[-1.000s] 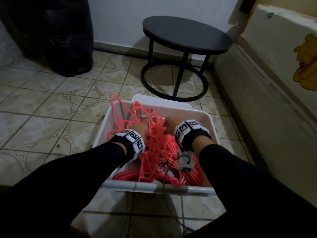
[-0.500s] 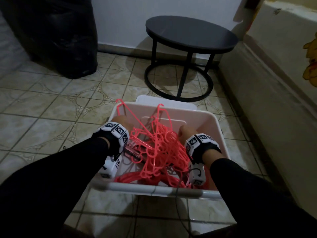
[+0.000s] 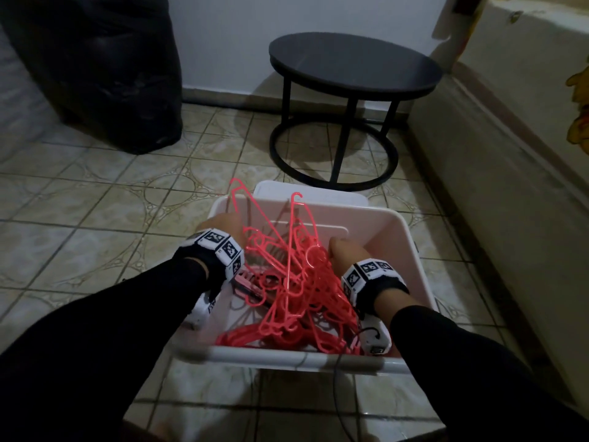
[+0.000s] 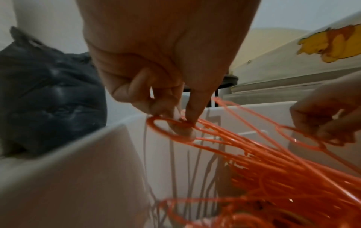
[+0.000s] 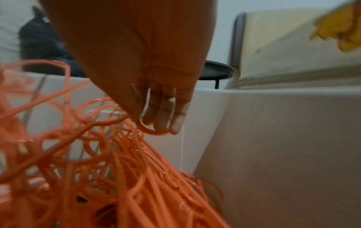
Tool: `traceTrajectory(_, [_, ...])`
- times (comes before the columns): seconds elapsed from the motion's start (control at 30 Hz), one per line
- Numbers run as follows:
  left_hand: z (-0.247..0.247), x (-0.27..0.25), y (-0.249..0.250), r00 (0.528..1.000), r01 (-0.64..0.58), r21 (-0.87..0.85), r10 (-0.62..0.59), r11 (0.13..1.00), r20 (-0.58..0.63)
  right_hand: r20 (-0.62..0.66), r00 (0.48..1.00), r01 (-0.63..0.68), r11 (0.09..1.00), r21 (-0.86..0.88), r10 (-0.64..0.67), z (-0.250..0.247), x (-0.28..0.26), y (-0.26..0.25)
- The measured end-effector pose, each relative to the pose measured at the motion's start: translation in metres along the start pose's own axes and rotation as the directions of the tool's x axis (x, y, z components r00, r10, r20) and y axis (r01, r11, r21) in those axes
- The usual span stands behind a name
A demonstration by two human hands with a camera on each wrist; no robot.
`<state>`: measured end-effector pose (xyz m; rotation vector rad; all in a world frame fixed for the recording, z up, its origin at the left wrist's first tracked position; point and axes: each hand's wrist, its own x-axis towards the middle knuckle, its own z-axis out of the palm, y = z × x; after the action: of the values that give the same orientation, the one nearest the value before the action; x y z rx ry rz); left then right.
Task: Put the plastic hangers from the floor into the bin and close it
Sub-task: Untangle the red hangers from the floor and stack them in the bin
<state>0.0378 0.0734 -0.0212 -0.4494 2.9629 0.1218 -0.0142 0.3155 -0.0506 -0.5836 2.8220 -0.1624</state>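
A white plastic bin (image 3: 287,357) stands on the tiled floor, holding a tangle of several pink-red plastic hangers (image 3: 296,291). Some hooks stick up above the far rim. Both hands are inside the bin. My left hand (image 3: 228,223) is near the left wall; in the left wrist view it (image 4: 181,121) pinches a hanger loop (image 4: 168,131) between thumb and fingers. My right hand (image 3: 341,248) is right of the pile; in the right wrist view its curled fingers (image 5: 162,117) hook a hanger's loop (image 5: 152,131). The bin wall (image 5: 273,138) is close on the right.
The white lid (image 3: 312,194) lies just behind the bin. Beyond it stands a round black side table (image 3: 353,62). A black bag (image 3: 95,68) sits at the back left. A cream panel with a yellow bear picture (image 3: 526,90) runs along the right. A cable (image 3: 338,393) hangs over the near rim.
My hands were together over the middle of the pile; they have spread apart towards the bin's left and right sides, each still holding hangers.
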Motion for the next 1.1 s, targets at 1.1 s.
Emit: traceTrajectory(1.1, [-0.06,-0.017,0.028,0.994,-0.054,-0.297,0.08,0.953,0.075,-0.079,0.995,0.034,0.575,0.818,0.054,-0.045,-0.011,-0.011])
